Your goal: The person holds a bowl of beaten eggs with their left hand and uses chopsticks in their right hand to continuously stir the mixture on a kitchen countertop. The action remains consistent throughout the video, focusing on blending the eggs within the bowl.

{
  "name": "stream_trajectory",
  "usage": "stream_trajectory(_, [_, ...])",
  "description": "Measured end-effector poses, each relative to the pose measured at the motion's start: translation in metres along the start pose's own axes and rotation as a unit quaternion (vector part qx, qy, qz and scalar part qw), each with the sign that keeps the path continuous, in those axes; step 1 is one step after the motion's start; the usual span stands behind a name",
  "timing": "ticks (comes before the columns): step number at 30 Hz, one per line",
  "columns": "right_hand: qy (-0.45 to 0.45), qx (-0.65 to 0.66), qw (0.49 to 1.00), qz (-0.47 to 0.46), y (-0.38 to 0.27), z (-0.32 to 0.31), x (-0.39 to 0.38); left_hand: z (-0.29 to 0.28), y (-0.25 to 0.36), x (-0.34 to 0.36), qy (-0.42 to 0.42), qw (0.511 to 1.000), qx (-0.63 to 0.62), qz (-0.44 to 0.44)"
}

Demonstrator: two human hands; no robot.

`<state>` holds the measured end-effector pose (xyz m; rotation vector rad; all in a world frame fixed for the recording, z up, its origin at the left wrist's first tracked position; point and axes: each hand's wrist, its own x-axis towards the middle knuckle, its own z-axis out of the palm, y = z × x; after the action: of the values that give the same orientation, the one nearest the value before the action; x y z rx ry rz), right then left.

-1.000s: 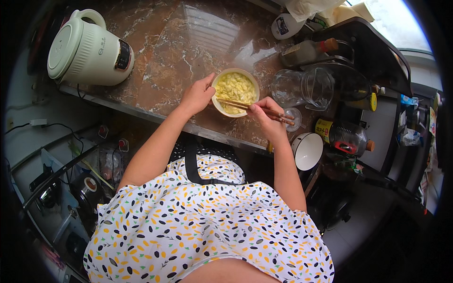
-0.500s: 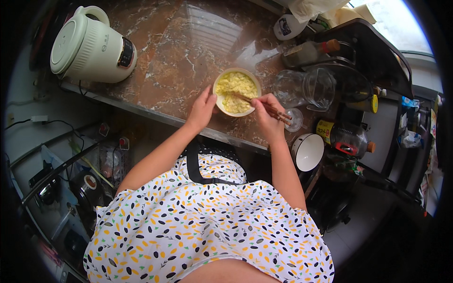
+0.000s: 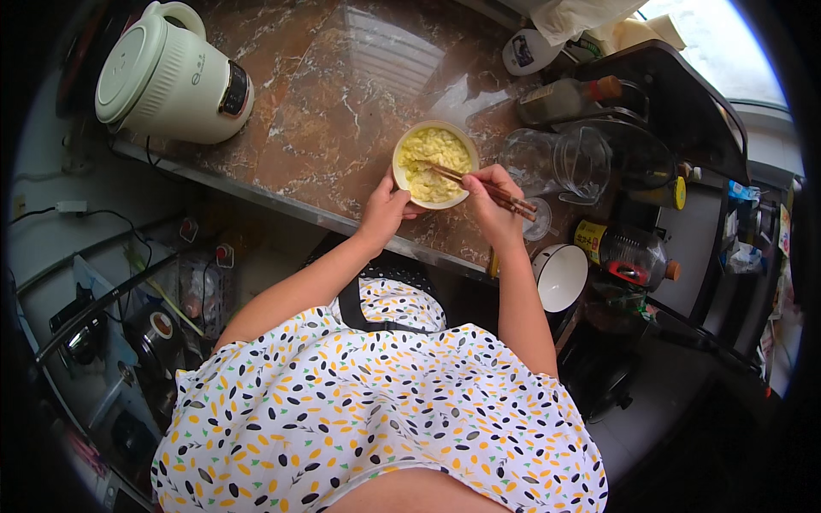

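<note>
A round, pale-rimmed bowl (image 3: 398, 156) near the counter's front edge holds a lumpy yellow mixture (image 3: 438, 154). My left hand (image 3: 386, 212) grips the bowl at its near left side, thumb up by the rim and fingers beneath, partly hidden. In my right hand (image 3: 496, 205) is a pair of brown wooden chopsticks (image 3: 518, 203), fingers closed round them over the bowl's right side. Their tips dip into the mixture.
Right of the bowl stand a clear glass pitcher (image 3: 534, 162), a small glass (image 3: 539, 219), a white dark-rimmed bowl (image 3: 561, 279) and several bottles, among them a dark sauce bottle (image 3: 634, 254). A pale green kettle (image 3: 180, 81) sits at the counter's left end.
My left hand has shifted lower and further under the bowl. The chopstick tips have moved slightly within the mixture. The whole view has drifted a little.
</note>
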<state>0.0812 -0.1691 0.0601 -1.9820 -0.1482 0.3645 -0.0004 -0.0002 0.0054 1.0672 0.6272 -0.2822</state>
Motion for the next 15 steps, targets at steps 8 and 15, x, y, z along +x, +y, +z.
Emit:
stream_trajectory(8, [-0.108,0.101,0.988,0.035,-0.017,-0.017,-0.014,-0.026,0.015,0.009,0.013,0.994,0.108,0.028])
stream_trajectory(15, [0.009,0.070,0.997,0.017,0.001,-0.005,-0.002,-0.029,0.020,0.008,0.000,0.991,0.130,0.019])
